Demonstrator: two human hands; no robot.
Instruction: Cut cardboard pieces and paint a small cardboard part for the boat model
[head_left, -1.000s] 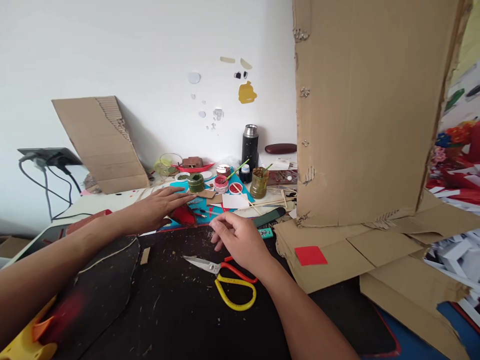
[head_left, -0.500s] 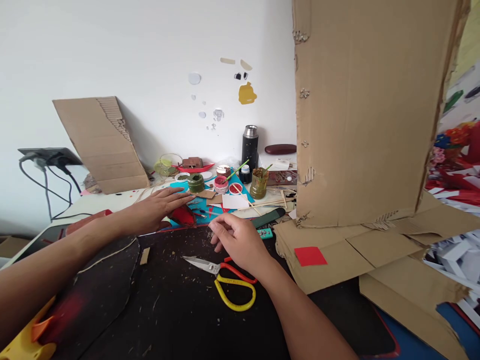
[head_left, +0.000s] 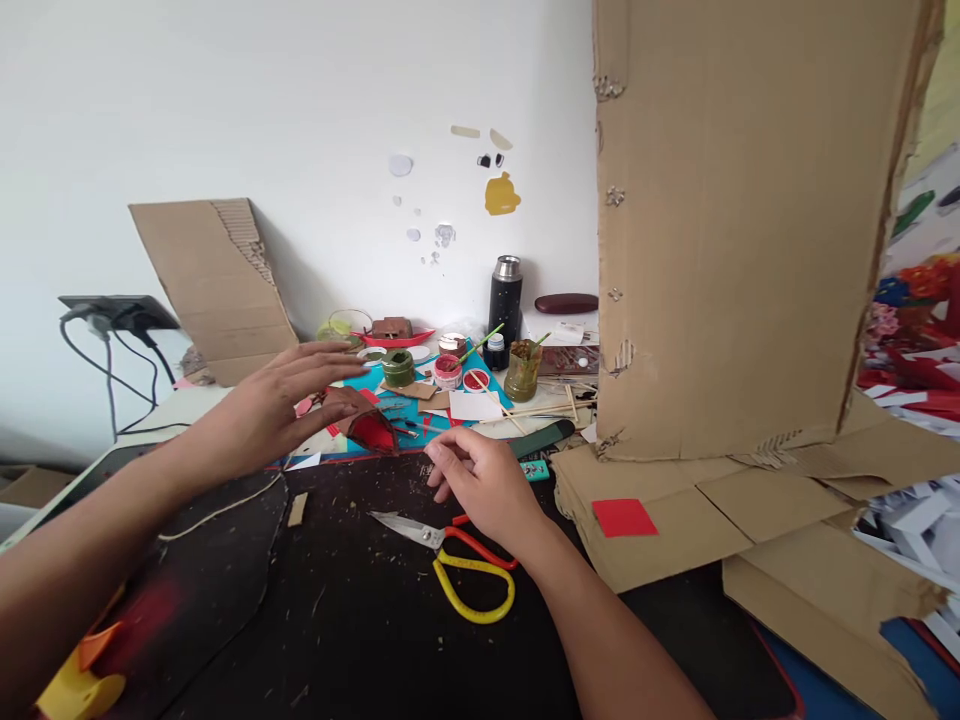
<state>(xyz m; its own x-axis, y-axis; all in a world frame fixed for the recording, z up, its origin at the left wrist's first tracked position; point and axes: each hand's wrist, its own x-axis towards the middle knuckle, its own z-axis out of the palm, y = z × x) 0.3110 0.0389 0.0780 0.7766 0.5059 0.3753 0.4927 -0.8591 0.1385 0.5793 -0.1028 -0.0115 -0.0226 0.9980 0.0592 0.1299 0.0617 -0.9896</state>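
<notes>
My left hand [head_left: 277, 405] hovers above the desk's back part with its fingers stretched out and apart. Its thumb is at the edge of a red-painted cardboard piece [head_left: 373, 431]; I cannot tell whether it grips it. My right hand [head_left: 487, 485] rests on the black mat [head_left: 360, 620] with fingers loosely curled and nothing visible in them. It lies over the red handle of a pair of scissors [head_left: 450, 560], whose yellow handle and blades show in front of it.
A tall cardboard sheet [head_left: 735, 220] stands at the right on flat cardboard carrying a red square [head_left: 622, 517]. Paint jars [head_left: 397, 368], a brush jar [head_left: 521, 370] and a black flask [head_left: 505, 300] crowd the back. Another cardboard piece [head_left: 217, 285] leans on the wall.
My left hand has risen off the desk and drawn a little back to the left, fingers still spread. My right hand has barely moved. The view shifted slightly.
</notes>
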